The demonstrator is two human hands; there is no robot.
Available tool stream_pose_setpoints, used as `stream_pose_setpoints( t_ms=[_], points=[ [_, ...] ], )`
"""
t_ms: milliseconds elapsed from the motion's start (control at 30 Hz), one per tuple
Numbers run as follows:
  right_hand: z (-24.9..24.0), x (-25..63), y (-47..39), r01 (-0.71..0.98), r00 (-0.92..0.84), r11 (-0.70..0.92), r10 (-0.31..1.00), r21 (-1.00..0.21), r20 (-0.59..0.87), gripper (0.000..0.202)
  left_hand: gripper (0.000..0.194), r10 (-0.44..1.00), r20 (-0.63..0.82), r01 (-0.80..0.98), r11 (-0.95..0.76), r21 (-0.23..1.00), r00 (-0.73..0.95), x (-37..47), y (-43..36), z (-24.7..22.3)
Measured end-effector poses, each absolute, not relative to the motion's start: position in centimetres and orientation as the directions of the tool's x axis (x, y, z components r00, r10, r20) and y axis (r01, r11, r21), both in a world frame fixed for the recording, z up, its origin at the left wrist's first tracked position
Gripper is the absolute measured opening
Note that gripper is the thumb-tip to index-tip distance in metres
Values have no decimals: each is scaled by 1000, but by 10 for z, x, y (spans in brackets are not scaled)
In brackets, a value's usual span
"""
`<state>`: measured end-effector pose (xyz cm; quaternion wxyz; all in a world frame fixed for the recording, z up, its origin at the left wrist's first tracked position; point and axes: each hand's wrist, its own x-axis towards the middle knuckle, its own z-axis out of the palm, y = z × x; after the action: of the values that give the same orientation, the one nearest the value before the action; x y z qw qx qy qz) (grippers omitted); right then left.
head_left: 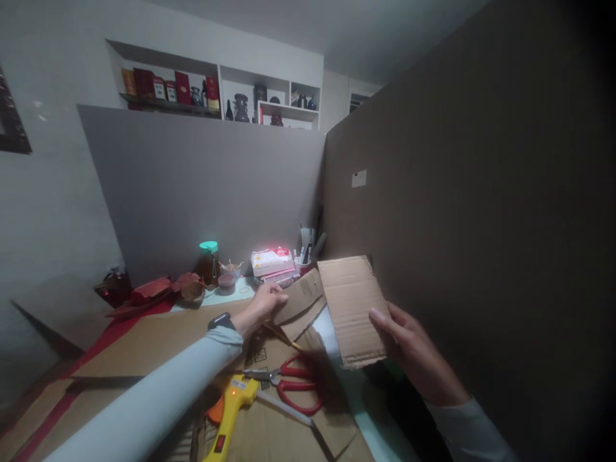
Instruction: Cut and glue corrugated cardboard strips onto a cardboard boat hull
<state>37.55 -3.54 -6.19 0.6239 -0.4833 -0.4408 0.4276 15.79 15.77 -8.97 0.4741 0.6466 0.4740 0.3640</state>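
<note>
My right hand (403, 333) grips a rectangular piece of corrugated cardboard (352, 308) by its right edge, thumb on the face, lifted above the table. On the left, my left hand (265, 304) pinches the corner of another cardboard piece (302, 300), which has dark marks and a torn lower edge. Below my hands lie red-handled scissors (299, 387) with their blades pointing left. A yellow glue gun (233, 417) with a small lit red light lies beside them, a pale glue stick (283, 407) at its rear.
Large cardboard sheets (158, 340) cover the table. Along the back stand a bottle with a teal lid (208, 256), a small round tub (226, 283), a stack of books (273, 262) and a pen holder (303, 260). Grey partitions (212, 179) rise behind and on the right.
</note>
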Motion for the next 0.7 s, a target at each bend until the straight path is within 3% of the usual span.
stream_pose_setpoints(
  t_ms=[300,567,700],
  points=[
    [-56,360,-42,58,28,190,981,-980,191,40,27,911,303,205,-365,908,278,79,130,-31],
    [-36,300,-32,287,-228,265,952,-920,204,43,9,854,320,112,-396,912,411,21,64,-17],
    [-34,276,-33,351,-252,326,936,-877,247,41,14,866,286,30,-326,945,410,14,38,-17]
  ],
)
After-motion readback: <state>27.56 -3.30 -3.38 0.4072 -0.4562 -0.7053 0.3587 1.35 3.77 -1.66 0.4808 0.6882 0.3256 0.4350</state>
